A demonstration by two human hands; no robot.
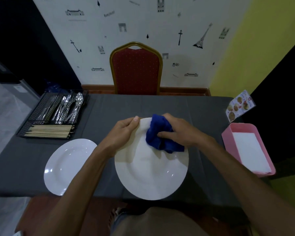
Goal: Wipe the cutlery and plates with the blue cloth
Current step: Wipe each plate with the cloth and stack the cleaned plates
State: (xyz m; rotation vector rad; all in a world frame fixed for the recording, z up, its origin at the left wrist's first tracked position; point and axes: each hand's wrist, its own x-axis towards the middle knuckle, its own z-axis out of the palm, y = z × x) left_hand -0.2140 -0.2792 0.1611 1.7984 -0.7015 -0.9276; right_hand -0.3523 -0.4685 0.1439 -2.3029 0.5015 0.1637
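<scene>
At the near edge of the dark-covered table [160,104], item in hand: one large white plate [152,176], its near rim overhanging the table edge. The left hand [124,132] grips the far-left rim, thumb on top and fingers curled beneath. The right hand [179,133] is closed around the bunched blue cloth [154,128] and presses it onto the far part of the plate's face. Whether the plate rests on the table or is lifted cannot be told.

Progress, as judged: wiping of this plate is under way, and nothing shows which parts are finished. A second plate [66,166] lies flat just to its left, touched by neither hand; wiped or not cannot be told. All the cutlery [70,106] sits in its basket, so that share of the task probably remains.

Containers:
- Black wire basket [31,114], far left of the table, well apart from the hands. Rear compartments: spoons, forks and other steel pieces, handles toward the person. Front compartment: chopsticks [49,131] laid crosswise.
- Pink box [226,138], right edge of the table. Contents: a flat stack of white napkins [250,150].

Also present: a menu card [239,106] beyond the pink box; a red chair [135,68] at the far side.
</scene>
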